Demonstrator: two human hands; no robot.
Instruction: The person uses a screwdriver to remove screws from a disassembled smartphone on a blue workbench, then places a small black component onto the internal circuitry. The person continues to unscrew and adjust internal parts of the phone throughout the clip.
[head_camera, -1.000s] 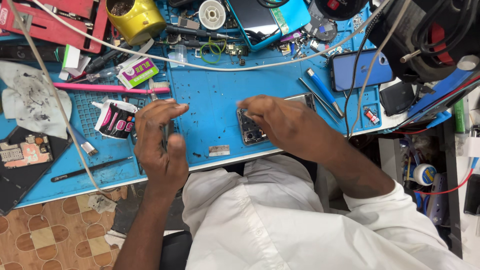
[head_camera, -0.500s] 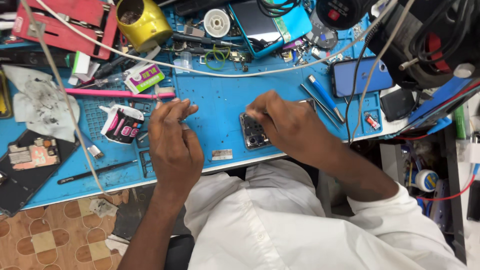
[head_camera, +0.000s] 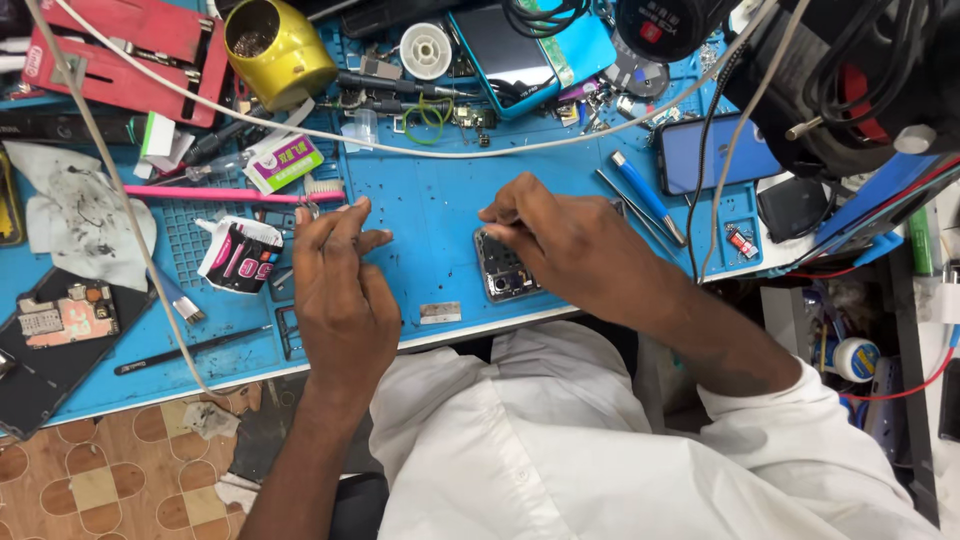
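Observation:
An opened phone (head_camera: 500, 272) with its inner parts showing lies on the blue work mat (head_camera: 430, 200) near the front edge. My right hand (head_camera: 575, 245) rests over its right side, fingertips pinched together above its top end; whether they hold anything is too small to tell. My left hand (head_camera: 340, 285) lies flat on the mat to the left of the phone, apart from it, holding nothing. Its fingers are spread and reach the brush end of a pink toothbrush (head_camera: 220, 195).
A crumpled white and pink tube (head_camera: 238, 255) lies just left of my left hand. A yellow pot (head_camera: 275, 50), red holder (head_camera: 120, 50), teal phone (head_camera: 510, 45) and blue phone (head_camera: 715, 150) stand behind. A circuit board (head_camera: 60, 318), black stick (head_camera: 190, 350) and white cable (head_camera: 130, 215) are at left.
My left hand's fingers have stretched out toward the toothbrush. My right hand has stayed over the opened phone. The view has shifted slightly.

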